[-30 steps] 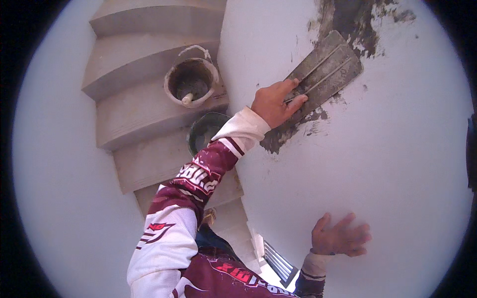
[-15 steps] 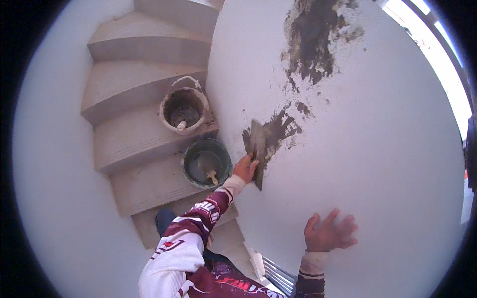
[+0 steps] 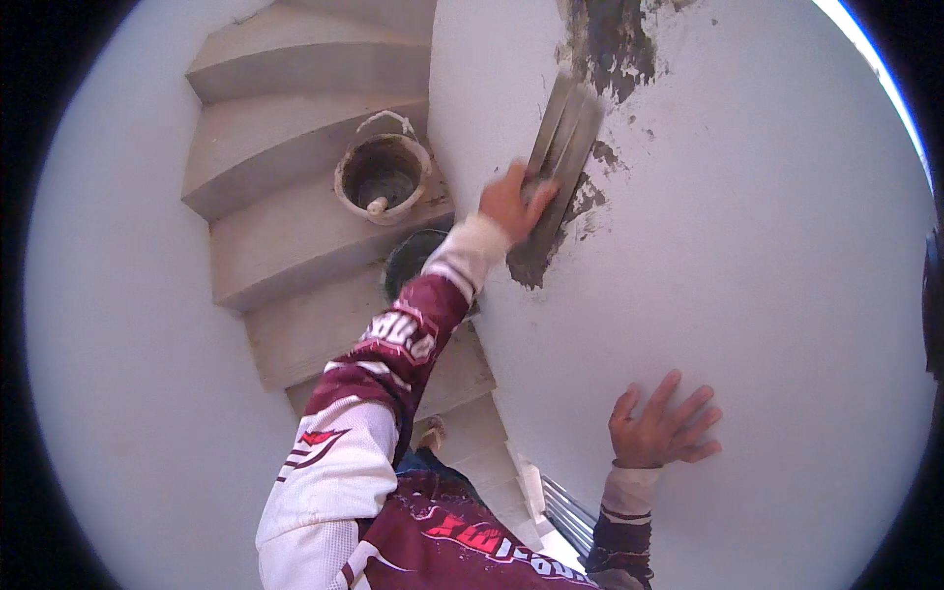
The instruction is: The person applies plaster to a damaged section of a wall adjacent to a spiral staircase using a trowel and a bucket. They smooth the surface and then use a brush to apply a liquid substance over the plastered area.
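Note:
My left hand [image 3: 509, 204] grips a long grey plastering float [image 3: 570, 123], slightly blurred, held over the white wall [image 3: 767, 246] to the right of the stairs. Beneath and around the float are dark, ragged grey patches of mortar [image 3: 610, 44], one above the float and smaller smears beside and below it. My right hand [image 3: 664, 428] lies on the lower part of the wall with its fingers spread and holding nothing. Left of the float, a pale bucket [image 3: 369, 177] with a light-handled tool inside stands on a step; my left sleeve partly hides a dark green tub [image 3: 403, 265] below it.
Curved concrete winder steps [image 3: 256, 236] run up the left side, bounded by a pale wall [image 3: 118, 324]. My foot [image 3: 433, 433] shows on a step below. Metal bars [image 3: 565, 516] at an opening sit at the bottom right, and a bright edge shows at the upper right rim.
Since half a second ago my left hand and the float have moved up the wall from the lower patch, the float now slanting rightward. My right hand is slightly higher, still spread.

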The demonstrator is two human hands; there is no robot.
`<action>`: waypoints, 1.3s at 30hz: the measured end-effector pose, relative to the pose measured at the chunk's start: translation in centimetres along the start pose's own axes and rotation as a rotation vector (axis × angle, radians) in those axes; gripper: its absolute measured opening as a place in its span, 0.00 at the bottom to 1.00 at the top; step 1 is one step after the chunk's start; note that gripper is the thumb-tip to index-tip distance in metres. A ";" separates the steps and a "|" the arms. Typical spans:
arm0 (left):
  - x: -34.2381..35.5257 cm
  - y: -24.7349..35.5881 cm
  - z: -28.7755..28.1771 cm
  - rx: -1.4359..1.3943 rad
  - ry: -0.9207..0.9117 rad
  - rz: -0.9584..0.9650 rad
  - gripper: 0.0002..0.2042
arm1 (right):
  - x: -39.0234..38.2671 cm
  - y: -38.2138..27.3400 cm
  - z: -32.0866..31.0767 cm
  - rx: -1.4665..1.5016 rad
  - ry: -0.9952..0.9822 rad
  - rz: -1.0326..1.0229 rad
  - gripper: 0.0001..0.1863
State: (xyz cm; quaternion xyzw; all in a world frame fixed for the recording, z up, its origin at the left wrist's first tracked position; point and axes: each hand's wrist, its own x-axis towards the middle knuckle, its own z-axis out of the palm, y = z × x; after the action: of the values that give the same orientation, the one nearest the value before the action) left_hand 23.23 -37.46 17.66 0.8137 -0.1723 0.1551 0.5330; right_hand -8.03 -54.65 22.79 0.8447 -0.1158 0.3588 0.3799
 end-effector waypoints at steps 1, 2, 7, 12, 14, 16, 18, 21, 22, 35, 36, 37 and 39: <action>-3.5 -2.5 2.1 -0.012 -0.055 -0.075 0.26 | 0.0 0.1 -0.1 0.001 -0.003 0.006 0.31; -7.2 -5.8 4.5 -0.063 -0.078 -0.146 0.28 | 0.3 -0.1 0.0 0.006 0.002 0.010 0.31; -21.9 -10.2 12.3 -0.104 -0.067 -0.509 0.27 | 0.1 -0.3 -0.4 0.002 -0.013 0.000 0.31; -14.2 -7.2 9.6 -0.224 -0.008 -0.508 0.25 | 0.1 -0.1 0.9 0.010 0.010 0.020 0.30; -7.4 -4.8 6.0 -0.181 0.064 -0.390 0.24 | 0.2 -0.1 -0.1 0.004 0.013 0.022 0.30; -1.1 -2.2 2.1 -0.135 0.065 -0.261 0.23 | 0.2 -0.3 -0.2 0.024 0.028 0.032 0.30; 0.9 1.3 -0.2 -0.107 0.028 -0.124 0.23 | 0.1 -0.2 -0.1 0.022 0.037 0.032 0.30; -2.7 3.7 0.0 -0.021 -0.054 -0.034 0.24 | -0.7 0.1 -0.3 0.035 0.024 0.004 0.29; -5.5 3.8 1.5 -0.004 -0.081 -0.015 0.24 | -0.5 0.3 -0.1 0.036 0.026 0.017 0.29; -3.4 1.3 1.2 -0.090 -0.107 -0.290 0.25 | -0.4 0.0 0.1 0.018 0.008 -0.001 0.33; -3.4 1.7 1.5 -0.088 -0.153 -0.273 0.24 | -0.4 -0.1 0.4 0.021 0.005 0.003 0.34; -5.7 1.6 2.9 -0.092 -0.152 -0.184 0.24 | -0.3 0.0 0.7 0.023 0.002 0.007 0.34; -14.2 -0.1 6.4 -0.122 -0.128 -0.125 0.25 | -0.5 0.0 0.0 0.023 -0.023 -0.009 0.35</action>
State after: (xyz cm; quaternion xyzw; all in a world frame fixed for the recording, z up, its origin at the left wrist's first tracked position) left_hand 11.00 -41.66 8.93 0.7971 -0.1641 0.0585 0.5782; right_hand -8.39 -54.68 22.44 0.8535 -0.1122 0.3489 0.3704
